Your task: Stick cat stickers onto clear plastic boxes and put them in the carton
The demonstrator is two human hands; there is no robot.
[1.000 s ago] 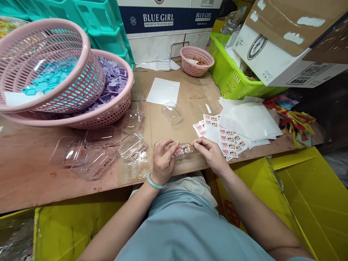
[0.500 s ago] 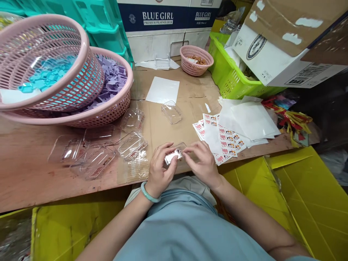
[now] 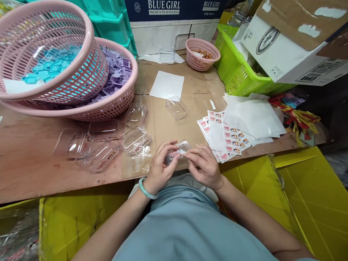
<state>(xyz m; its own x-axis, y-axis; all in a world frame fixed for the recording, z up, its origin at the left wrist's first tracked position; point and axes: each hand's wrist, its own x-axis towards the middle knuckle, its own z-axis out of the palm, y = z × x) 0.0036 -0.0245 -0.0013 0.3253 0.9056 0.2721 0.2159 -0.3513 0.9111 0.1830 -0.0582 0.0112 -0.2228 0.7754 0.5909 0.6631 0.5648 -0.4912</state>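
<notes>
Small packing workshop or stockroom — makeshift cardboard-topped desk, pink baskets of plastic parts, loose clear cases, sticker sheets, beer carton, green crate, yellow boxes underneath — bulk hand assembly.

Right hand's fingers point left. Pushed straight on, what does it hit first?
The small clear plastic case that the right hand already pinches; just beyond, the left hand holding it. Depth is unclear.

Two stacked pink baskets sit left: upper holds blue pieces, lower purple pieces. Small pink basket at back, beside green crate. White sheet mid-table. Blue Girl carton behind. Yellow cardboard below right.
</notes>
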